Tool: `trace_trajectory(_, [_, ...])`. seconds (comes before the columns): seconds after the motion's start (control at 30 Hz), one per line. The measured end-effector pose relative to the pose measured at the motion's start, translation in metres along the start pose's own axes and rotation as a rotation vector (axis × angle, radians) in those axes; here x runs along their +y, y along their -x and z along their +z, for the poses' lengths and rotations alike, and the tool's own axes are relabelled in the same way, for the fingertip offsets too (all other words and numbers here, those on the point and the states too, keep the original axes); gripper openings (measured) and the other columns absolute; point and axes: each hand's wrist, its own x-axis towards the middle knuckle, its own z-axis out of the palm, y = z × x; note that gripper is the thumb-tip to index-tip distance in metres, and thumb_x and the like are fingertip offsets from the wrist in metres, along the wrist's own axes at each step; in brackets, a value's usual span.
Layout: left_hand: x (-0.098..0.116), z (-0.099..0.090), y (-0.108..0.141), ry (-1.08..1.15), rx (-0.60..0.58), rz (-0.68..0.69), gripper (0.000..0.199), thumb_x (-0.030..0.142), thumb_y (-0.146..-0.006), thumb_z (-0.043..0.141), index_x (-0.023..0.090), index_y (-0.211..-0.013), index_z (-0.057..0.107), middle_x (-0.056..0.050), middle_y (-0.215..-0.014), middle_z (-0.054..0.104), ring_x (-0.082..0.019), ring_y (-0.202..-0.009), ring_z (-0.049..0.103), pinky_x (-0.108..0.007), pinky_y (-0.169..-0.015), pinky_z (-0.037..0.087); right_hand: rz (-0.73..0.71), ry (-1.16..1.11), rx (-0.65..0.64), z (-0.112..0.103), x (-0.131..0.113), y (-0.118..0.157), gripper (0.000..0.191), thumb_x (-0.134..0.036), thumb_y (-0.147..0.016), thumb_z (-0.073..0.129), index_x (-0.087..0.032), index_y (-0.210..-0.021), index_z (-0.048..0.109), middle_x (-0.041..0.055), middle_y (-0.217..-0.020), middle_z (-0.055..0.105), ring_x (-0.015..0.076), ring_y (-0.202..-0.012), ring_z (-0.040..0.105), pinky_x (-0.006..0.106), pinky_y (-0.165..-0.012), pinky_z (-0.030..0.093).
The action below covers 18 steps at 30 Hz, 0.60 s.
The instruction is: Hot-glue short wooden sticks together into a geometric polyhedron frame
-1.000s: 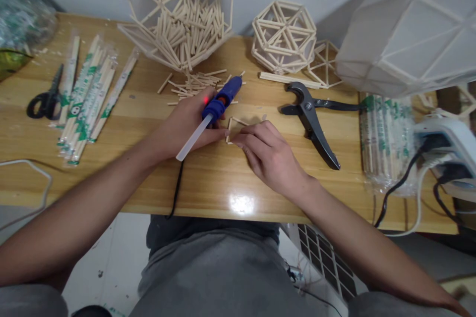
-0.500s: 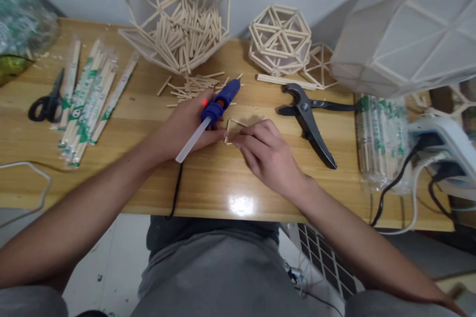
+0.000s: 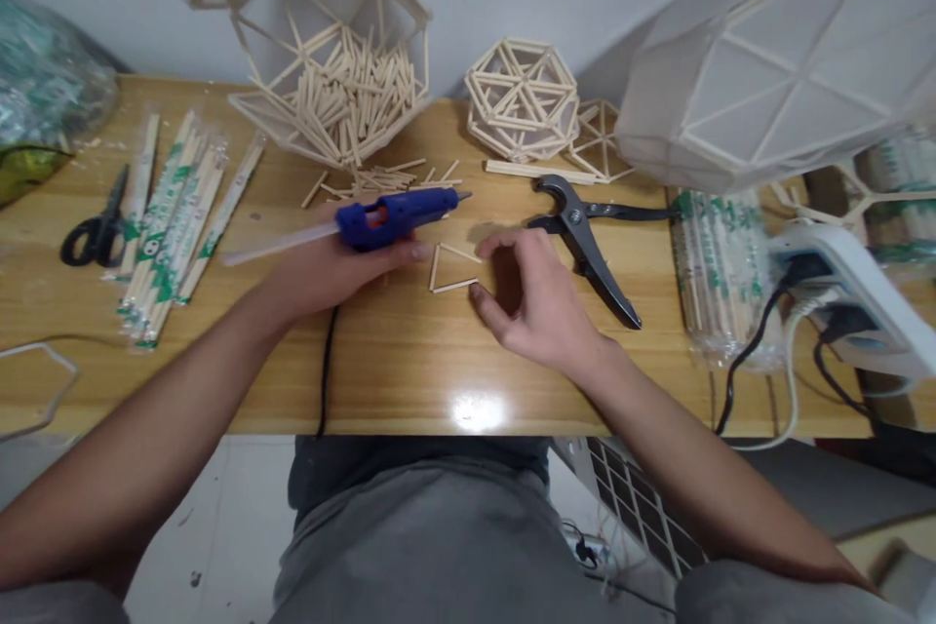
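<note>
My left hand (image 3: 329, 258) is closed around a blue hot glue gun (image 3: 399, 216), whose nozzle points right and whose clear glue stick (image 3: 282, 244) sticks out to the left. On the table between my hands lies a small three-sided frame of short wooden sticks (image 3: 436, 268), its gap facing right. My right hand (image 3: 530, 292) rests at that gap, thumb and forefinger apart. The forefinger is by the end of the upper stick and the thumb touches or nearly touches the end of the lower one. Short loose sticks (image 3: 380, 180) lie beyond the glue gun.
Behind stand a stick-framed bowl (image 3: 420, 112) full of cut sticks, a stick ball (image 3: 523, 97) and a large white polyhedron (image 3: 767, 88). Black cutters (image 3: 596, 263) lie right, near wrapped chopsticks (image 3: 723, 273) and a power strip (image 3: 863, 292). Scissors (image 3: 98, 229) and more wrapped chopsticks (image 3: 175, 214) lie left.
My left hand has moved left off the frame, and the glue gun has swung from slanting to nearly level. My right thumb and forefinger have spread apart, and the frame shows more fully.
</note>
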Motion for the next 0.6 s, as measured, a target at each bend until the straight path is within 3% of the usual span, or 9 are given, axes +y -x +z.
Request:
trace_trajectory(0.17, [-0.003, -0.014, 0.002, 0.025, -0.062, -0.053, 0.047, 0.072, -0.09, 0.08, 0.025, -0.084, 0.077, -0.003, -0.069, 0.074, -0.023, -0.06, 0.069, -0.034, -0.057, 0.055, 0.027, -0.027, 0.013, 0.001, 0.001, -0.001, 0.039, -0.017, -0.091, 0.073, -0.025, -0.126, 0.058, 0.0089, -0.118, 0.073, 0.0325, -0.11, 0.066, 0.051, -0.099, 0.056])
trace_trajectory(0.4, [0.007, -0.007, 0.003, -0.035, -0.048, -0.022, 0.051, 0.073, -0.094, 0.075, 0.025, -0.077, 0.074, 0.0, -0.061, 0.067, -0.018, -0.054, 0.061, -0.03, -0.052, 0.046, 0.028, -0.031, 0.004, 0.002, 0.0, -0.002, 0.034, -0.018, -0.094, 0.07, -0.024, -0.127, 0.061, 0.0082, -0.114, 0.073, 0.0317, -0.11, 0.064, 0.05, -0.099, 0.054])
trace_trajectory(0.6, [0.004, -0.005, 0.007, -0.068, -0.08, 0.034, 0.048, 0.068, -0.095, 0.077, 0.026, -0.073, 0.071, -0.001, -0.069, 0.071, -0.022, -0.069, 0.066, -0.031, -0.06, 0.05, 0.028, -0.044, 0.012, 0.003, -0.001, -0.002, 0.037, -0.017, -0.094, 0.069, -0.024, -0.129, 0.062, 0.0081, -0.113, 0.074, 0.0309, -0.108, 0.065, 0.049, -0.098, 0.053])
